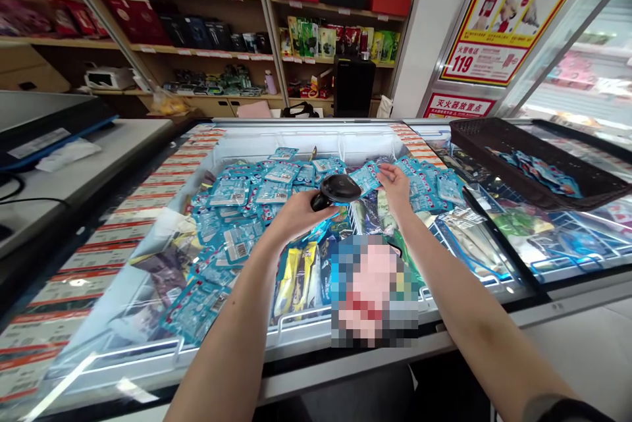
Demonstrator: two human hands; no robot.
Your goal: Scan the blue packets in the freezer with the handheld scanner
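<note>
My left hand (296,212) is closed around the handle of a black barcode scanner (336,190), held over an open chest freezer (306,343). Its head points at a blue packet (365,178). My right hand (395,188) pinches that blue packet at its edge, just above the heap. Several more blue packets (247,201) fill the freezer's left compartment. Yellow and dark packets (296,274) lie in the near middle compartment under my arms.
A black mesh basket (494,139) with a few blue packets rests on the freezer's right glass lid. A counter (99,152) with a dark device stands at the left. Shelves of boxed goods (197,27) line the back wall. A red and yellow poster (513,7) hangs at the right.
</note>
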